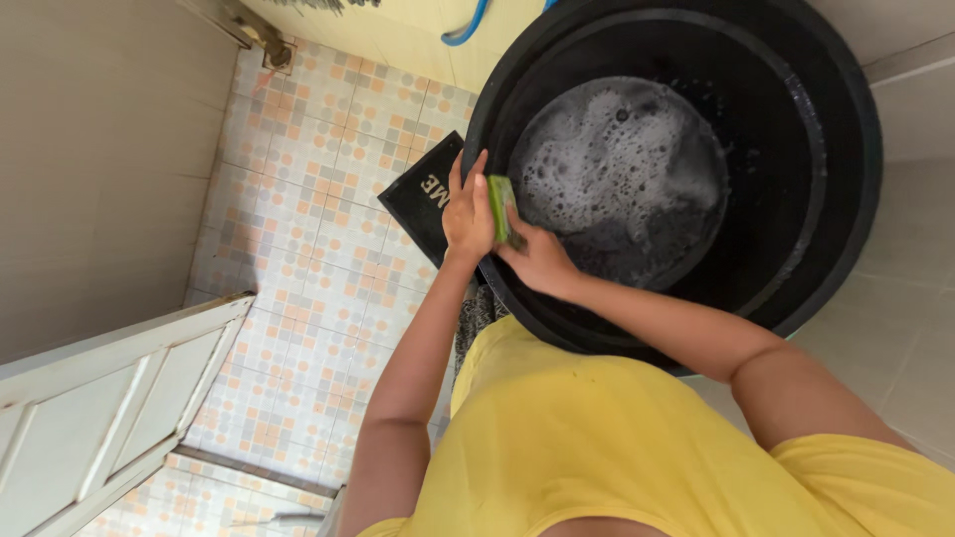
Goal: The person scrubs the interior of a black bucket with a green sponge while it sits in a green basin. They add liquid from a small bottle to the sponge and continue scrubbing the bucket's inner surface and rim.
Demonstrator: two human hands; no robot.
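Sponge (500, 207), green: you pinch it in both hands, left (468, 214) and right (537, 261) closed on it, at the tub (846, 199) rim, so suds drop inside. Mat (423, 199) beside.

A flat green scrubbing sponge (500, 207), a big round black plastic tub (836, 149) with grey-white foam (617, 169), orange-and-grey checkered floor tiles (298, 229).

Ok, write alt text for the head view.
Both hands, left hand and right hand, hold a green sponge at the rim of a large black tub of soapy water, above a tiled floor and black mat.
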